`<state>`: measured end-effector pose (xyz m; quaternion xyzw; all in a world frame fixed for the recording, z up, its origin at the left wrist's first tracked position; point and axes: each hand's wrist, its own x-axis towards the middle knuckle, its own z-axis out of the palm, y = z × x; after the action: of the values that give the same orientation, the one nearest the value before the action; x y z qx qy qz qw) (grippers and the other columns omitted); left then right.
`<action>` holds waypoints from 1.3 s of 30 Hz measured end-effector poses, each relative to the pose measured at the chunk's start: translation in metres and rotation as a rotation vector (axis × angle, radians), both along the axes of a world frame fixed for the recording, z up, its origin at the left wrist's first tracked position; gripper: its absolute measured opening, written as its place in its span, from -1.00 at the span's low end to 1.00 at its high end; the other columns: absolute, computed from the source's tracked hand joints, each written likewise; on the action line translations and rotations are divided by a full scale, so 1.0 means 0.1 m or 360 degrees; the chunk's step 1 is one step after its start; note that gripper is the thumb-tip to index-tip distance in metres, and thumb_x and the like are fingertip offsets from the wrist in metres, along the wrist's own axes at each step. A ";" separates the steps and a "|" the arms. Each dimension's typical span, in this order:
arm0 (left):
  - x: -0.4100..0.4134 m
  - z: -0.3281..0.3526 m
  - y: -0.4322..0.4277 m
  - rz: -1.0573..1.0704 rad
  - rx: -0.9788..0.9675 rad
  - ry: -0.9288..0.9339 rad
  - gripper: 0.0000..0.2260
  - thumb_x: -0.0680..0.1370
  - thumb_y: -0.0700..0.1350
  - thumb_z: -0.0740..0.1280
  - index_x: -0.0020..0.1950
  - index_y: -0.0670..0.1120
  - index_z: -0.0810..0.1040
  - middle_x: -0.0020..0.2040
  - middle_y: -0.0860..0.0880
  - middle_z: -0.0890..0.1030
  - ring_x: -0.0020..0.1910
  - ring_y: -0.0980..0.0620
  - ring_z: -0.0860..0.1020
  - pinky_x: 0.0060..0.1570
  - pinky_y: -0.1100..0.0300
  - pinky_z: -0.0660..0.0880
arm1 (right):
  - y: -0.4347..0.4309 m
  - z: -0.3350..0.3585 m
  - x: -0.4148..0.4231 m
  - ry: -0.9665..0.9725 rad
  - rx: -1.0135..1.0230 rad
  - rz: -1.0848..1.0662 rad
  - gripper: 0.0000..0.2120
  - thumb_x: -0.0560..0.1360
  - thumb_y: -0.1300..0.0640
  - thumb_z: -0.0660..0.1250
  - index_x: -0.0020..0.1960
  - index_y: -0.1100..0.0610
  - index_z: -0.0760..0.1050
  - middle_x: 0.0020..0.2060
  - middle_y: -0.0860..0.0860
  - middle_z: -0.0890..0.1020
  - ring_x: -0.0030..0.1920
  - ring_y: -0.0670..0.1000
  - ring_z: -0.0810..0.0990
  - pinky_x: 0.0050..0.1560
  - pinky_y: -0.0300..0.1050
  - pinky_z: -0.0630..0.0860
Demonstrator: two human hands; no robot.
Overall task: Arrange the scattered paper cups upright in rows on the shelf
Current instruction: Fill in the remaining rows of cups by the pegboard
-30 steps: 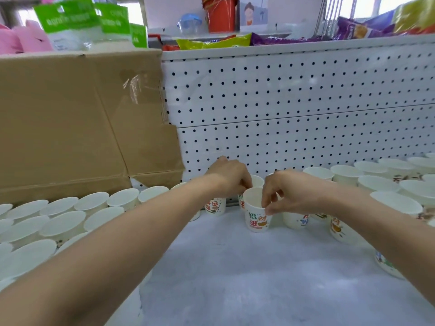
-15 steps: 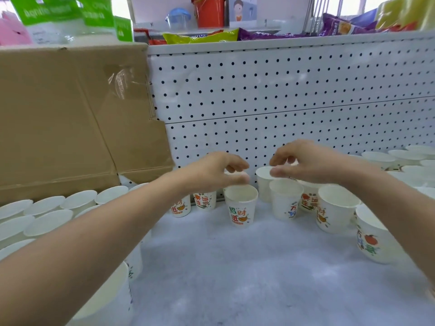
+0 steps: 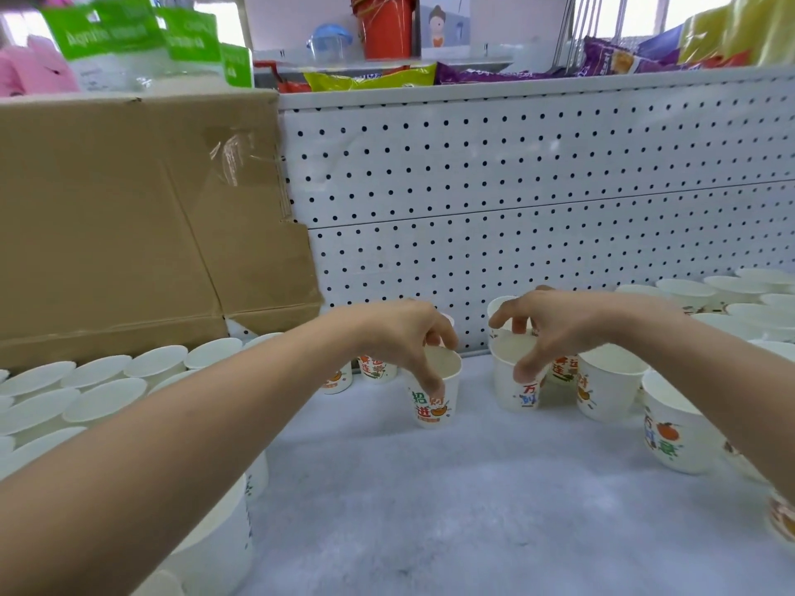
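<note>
centre-left cup (image 3: 430,410): 招财进 | centre-right cup (image 3: 509,393): 万 | green bag labels (image 3: 107,34): blurred, unreadable

Both bare forearms stretched toward the pegboard (image 3: 516,187), palms down just before it, the left hand (image 3: 395,333) pinching the left cup (image 3: 430,408) with curled fingers, the right hand (image 3: 559,324) likewise pinching the right cup (image 3: 509,391)

White paper cups (image 3: 105,400) left on grey shelf (image 3: 473,509), brown cardboard box (image 3: 129,217) behind them, printed paper cup (image 3: 430,407) mid-shelf, second printed cup (image 3: 512,395) right of it, white pegboard panel (image 3: 516,187) behind.
</note>
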<state>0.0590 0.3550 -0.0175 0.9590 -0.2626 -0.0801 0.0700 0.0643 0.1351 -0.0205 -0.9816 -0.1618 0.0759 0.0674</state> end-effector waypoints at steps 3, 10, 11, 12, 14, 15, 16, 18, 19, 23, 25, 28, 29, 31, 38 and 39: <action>-0.07 0.00 0.17 0.0048 0.0032 -0.0018 -0.40 0.28 0.16 0.56 0.28 0.13 0.50 0.09 0.13 0.49 0.08 0.09 0.50 0.11 0.11 0.52 | 0.13 -0.03 -0.12 -0.0083 0.0042 0.0038 -0.28 0.27 -0.19 0.50 0.36 -0.18 0.31 0.04 -0.16 0.46 0.09 -0.05 0.45 -0.01 -0.15 0.45; -0.25 0.02 0.70 0.0209 0.0063 -0.0026 -0.40 0.26 0.15 0.58 0.25 0.09 0.52 0.00 0.17 0.53 -0.03 0.15 0.53 -0.02 0.21 0.53 | 0.73 -0.19 -0.22 -0.0264 0.0249 0.0275 -0.33 0.26 -0.24 0.48 0.30 -0.08 0.37 -0.14 -0.23 0.42 -0.07 -0.11 0.44 -0.16 -0.18 0.37; -0.26 0.01 0.77 0.0239 0.0058 -0.0042 -0.39 0.26 0.14 0.59 0.26 0.08 0.51 0.00 0.16 0.53 -0.03 0.15 0.53 -0.04 0.24 0.51 | 0.83 -0.22 -0.22 -0.0284 0.0294 0.0300 -0.34 0.27 -0.24 0.48 0.28 -0.07 0.37 -0.14 -0.22 0.42 -0.07 -0.10 0.43 -0.17 -0.19 0.36; -0.27 0.00 0.83 0.0270 0.0050 -0.0055 -0.38 0.26 0.13 0.59 0.27 0.07 0.50 0.00 0.15 0.53 -0.03 0.15 0.53 -0.05 0.24 0.50 | 0.92 -0.25 -0.23 -0.0295 0.0356 0.0322 -0.33 0.27 -0.24 0.49 0.28 -0.05 0.37 -0.13 -0.21 0.43 -0.06 -0.09 0.44 -0.18 -0.21 0.38; -0.28 -0.01 0.93 0.0332 0.0029 -0.0065 -0.35 0.26 0.12 0.59 0.29 0.05 0.47 0.01 0.14 0.53 -0.02 0.12 0.53 0.00 0.19 0.51 | 1.07 -0.31 -0.23 -0.0306 0.0504 0.0338 -0.29 0.28 -0.22 0.50 0.32 0.00 0.35 -0.04 -0.15 0.48 -0.01 -0.07 0.47 -0.08 -0.18 0.47; -0.28 -0.02 0.97 0.0362 0.0018 -0.0066 -0.33 0.25 0.11 0.60 0.30 0.04 0.45 0.02 0.13 0.54 -0.01 0.11 0.53 0.03 0.16 0.52 | 1.12 -0.34 -0.22 -0.0314 0.0569 0.0327 -0.27 0.28 -0.22 0.50 0.33 0.01 0.35 0.01 -0.11 0.49 0.01 -0.06 0.48 0.00 -0.13 0.50; -0.28 -0.02 0.99 0.0387 0.0008 -0.0068 -0.31 0.25 0.11 0.60 0.31 0.04 0.43 0.04 0.12 0.54 0.00 0.10 0.54 0.07 0.14 0.51 | 1.17 -0.37 -0.22 -0.0326 0.0622 0.0310 -0.27 0.27 -0.22 0.50 0.33 0.02 0.34 0.03 -0.10 0.49 0.02 -0.06 0.48 0.04 -0.09 0.51; -0.28 -0.02 1.04 0.0427 -0.0003 -0.0073 -0.29 0.25 0.09 0.60 0.33 0.04 0.40 0.07 0.10 0.53 0.03 0.08 0.53 0.10 0.11 0.51 | 1.23 -0.42 -0.20 -0.0348 0.0683 0.0276 -0.26 0.27 -0.24 0.50 0.33 0.01 0.34 0.06 -0.09 0.48 0.05 -0.05 0.48 0.08 -0.04 0.51; -0.29 -0.02 1.06 0.0442 -0.0001 -0.0072 -0.28 0.26 0.09 0.60 0.34 0.03 0.39 0.08 0.09 0.53 0.04 0.07 0.53 0.11 0.11 0.50 | 1.25 -0.44 -0.19 -0.0355 0.0699 0.0262 -0.26 0.27 -0.24 0.50 0.33 0.02 0.34 0.09 -0.08 0.49 0.06 -0.05 0.47 0.10 -0.03 0.50; -0.29 -0.02 1.12 0.0480 0.0006 -0.0061 -0.29 0.27 0.09 0.59 0.34 0.02 0.40 0.10 0.09 0.54 0.06 0.07 0.53 0.13 0.11 0.50 | 1.31 -0.47 -0.19 -0.0394 0.0741 0.0225 -0.27 0.30 -0.24 0.48 0.35 0.05 0.34 0.21 -0.04 0.49 0.13 -0.05 0.47 0.11 -0.07 0.48; -0.29 -0.02 1.13 0.0487 -0.0018 -0.0064 -0.30 0.27 0.10 0.59 0.34 0.03 0.41 0.09 0.10 0.54 0.07 0.08 0.53 0.13 0.12 0.50 | 1.33 -0.48 -0.19 -0.0417 0.0747 0.0205 -0.27 0.31 -0.24 0.47 0.35 0.06 0.34 0.22 -0.04 0.48 0.15 -0.05 0.47 0.10 -0.11 0.45; -0.27 -0.03 1.15 0.0479 -0.0041 -0.0069 -0.32 0.28 0.09 0.59 0.33 0.04 0.42 0.10 0.11 0.54 0.08 0.09 0.53 0.11 0.14 0.50 | 1.34 -0.49 -0.18 -0.0457 0.0761 0.0185 -0.27 0.31 -0.24 0.47 0.34 0.07 0.35 0.22 -0.03 0.49 0.16 -0.05 0.46 0.09 -0.11 0.45; -0.27 -0.04 1.16 0.0478 -0.0042 -0.0066 -0.32 0.28 0.09 0.59 0.33 0.04 0.42 0.10 0.11 0.54 0.07 0.10 0.53 0.11 0.15 0.50 | 1.35 -0.50 -0.19 -0.0463 0.0762 0.0186 -0.27 0.31 -0.25 0.46 0.34 0.07 0.35 0.22 -0.03 0.49 0.16 -0.05 0.46 0.10 -0.10 0.45; -0.25 -0.03 1.18 0.0474 -0.0015 -0.0075 -0.32 0.27 0.12 0.58 0.33 0.05 0.43 0.10 0.13 0.54 0.07 0.11 0.53 0.09 0.15 0.50 | 1.35 -0.50 -0.21 -0.0483 0.0726 0.0198 -0.25 0.30 -0.32 0.42 0.34 0.05 0.34 0.23 -0.04 0.48 0.20 -0.05 0.45 0.11 -0.07 0.46; -0.26 0.08 0.64 0.0247 -0.0194 -0.0365 -0.56 0.45 0.19 0.40 0.28 0.05 0.50 0.17 0.12 0.54 0.13 0.14 0.49 0.15 0.16 0.45 | 0.48 -0.04 -0.04 -0.0724 0.0394 -0.0045 -0.54 0.51 -0.22 0.25 0.32 -0.02 0.41 0.24 -0.04 0.50 0.30 0.00 0.35 0.19 0.01 0.38; -0.20 0.07 0.46 0.0178 -0.0191 -0.0401 -0.60 0.49 0.17 0.37 0.27 0.06 0.50 0.19 0.12 0.54 0.14 0.13 0.48 0.16 0.14 0.45 | 0.28 0.03 0.00 -0.0669 0.0329 -0.0138 -0.60 0.51 -0.17 0.28 0.26 0.00 0.47 0.19 -0.03 0.54 0.24 0.01 0.41 0.18 0.03 0.43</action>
<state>0.0388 0.4009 -0.0100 0.9687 -0.2198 0.0608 0.0981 0.0643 0.1628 -0.0177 -0.9697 -0.1370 -0.1500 0.1357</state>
